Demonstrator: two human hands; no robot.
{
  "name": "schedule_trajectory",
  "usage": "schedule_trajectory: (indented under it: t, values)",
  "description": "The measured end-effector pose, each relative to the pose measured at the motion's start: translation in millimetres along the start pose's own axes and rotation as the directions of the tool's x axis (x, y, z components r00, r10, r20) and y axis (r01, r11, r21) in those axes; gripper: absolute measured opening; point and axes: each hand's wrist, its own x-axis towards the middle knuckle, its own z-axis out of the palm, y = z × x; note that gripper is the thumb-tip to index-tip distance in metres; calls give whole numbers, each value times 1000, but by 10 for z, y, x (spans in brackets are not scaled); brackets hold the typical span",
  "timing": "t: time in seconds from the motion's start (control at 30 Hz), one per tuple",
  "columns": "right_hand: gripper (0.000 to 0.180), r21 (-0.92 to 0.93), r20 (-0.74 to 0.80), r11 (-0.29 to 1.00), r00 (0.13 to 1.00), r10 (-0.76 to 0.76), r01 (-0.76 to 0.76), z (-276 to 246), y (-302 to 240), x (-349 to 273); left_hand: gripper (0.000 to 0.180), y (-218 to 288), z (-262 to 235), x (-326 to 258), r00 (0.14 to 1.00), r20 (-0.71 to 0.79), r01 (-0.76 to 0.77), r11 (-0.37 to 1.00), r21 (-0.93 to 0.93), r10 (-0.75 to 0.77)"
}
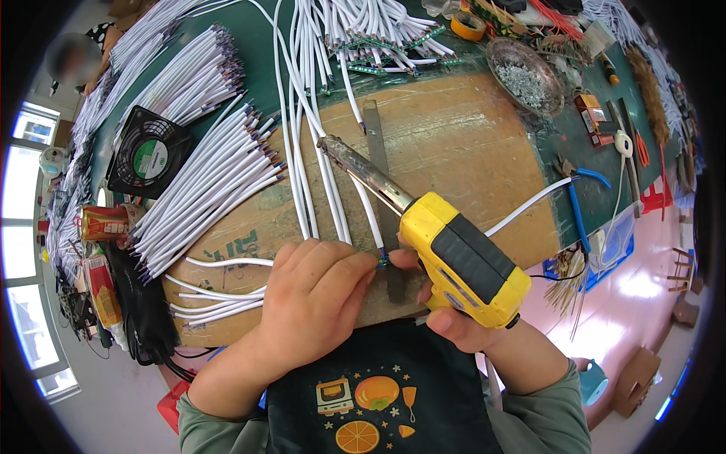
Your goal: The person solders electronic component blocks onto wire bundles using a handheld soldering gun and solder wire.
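Note:
My left hand [310, 291] is closed over the board near its front edge. Its thumb and forefinger pinch the stripped end of a white cable [369, 216], where a small blue and green bit shows; the fingers hide part of it. In my right hand [460, 330] is a yellow and black soldering gun [473, 261], its long metal tip pointing up and left over the board. The right fingertips come close to the cable end. Beneath both hands runs a flat metal bar [376, 151]. Several short white cables [227, 303] lie beside my left hand.
Bundles of white cables [204, 189] cover the left, beside a black fan [149, 153]. Cables with green circuit boards [378, 64] lie at the back. A metal dish [525, 76] of small bits, yellow tape [468, 26] and pliers [563, 166] lie right. Another person [76, 57] is far left.

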Motion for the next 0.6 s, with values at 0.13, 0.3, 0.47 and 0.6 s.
schedule_trajectory:
  t: [0.13, 0.3, 0.47, 0.6]
  values:
    - [61, -15, 3, 1000, 1000, -3, 3, 3, 0, 13, 23, 0, -21, 17, 1000, 17, -17, 999, 33, 16]
    - [61, -6, -6, 1000, 1000, 2, -3, -15, 8, -7, 24, 25, -1, 20, 999, 16, 39, 999, -30, -38]
    - [62, -12, 3, 1000, 1000, 3, -2, -2, -1, 5, 22, -33, 3, 13, 1000, 18, 8, 999, -49, -7]
    - [62, 8, -9, 1000, 1000, -4, 4, 5, -8, 6, 19, -38, -3, 30, 1000, 23, 19, 997, -69, -17]
